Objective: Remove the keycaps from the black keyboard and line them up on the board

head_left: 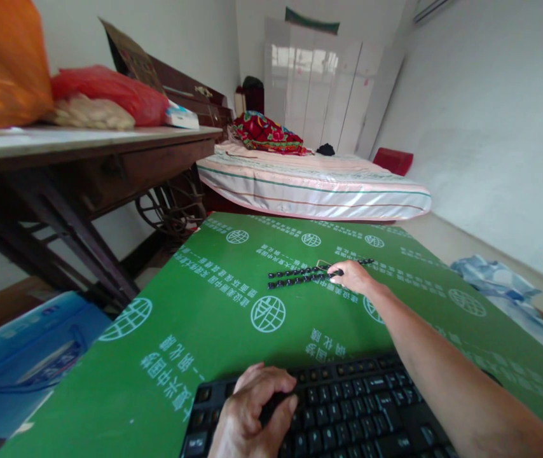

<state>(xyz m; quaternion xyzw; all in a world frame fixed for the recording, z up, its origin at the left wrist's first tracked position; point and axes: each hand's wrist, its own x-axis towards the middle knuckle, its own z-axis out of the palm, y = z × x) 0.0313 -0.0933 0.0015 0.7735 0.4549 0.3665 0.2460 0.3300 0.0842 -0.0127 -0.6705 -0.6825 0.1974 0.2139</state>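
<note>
- Keycaps (300,277) lie in two dark rows far out on the green board, and your right hand (353,276) reaches to the rows' right end, fingertips bent down onto them; whether they pinch a cap or only touch cannot be told.
- Your left hand (252,413) curls on the near keyboard (348,413), fingers clenched over its upper-left keys, seemingly steadying it; anything gripped beneath them is hidden.
- The rows run straight and parallel, just left of your right fingers, apparently so the caps stay in order, well apart from the keyboard.
- Beneath both hands, the board (214,305) is a green printed sheet with white globe marks and lettering, lying flat and tilted in the view.
- Beyond your right fingers stands a striped mattress (309,184) with a red bundle (266,132) on it, white cupboards behind.
- Left of your left hand, a dark wooden table (85,159) carries orange and red bags; blue cloth (500,286) lies on the floor at right.
</note>
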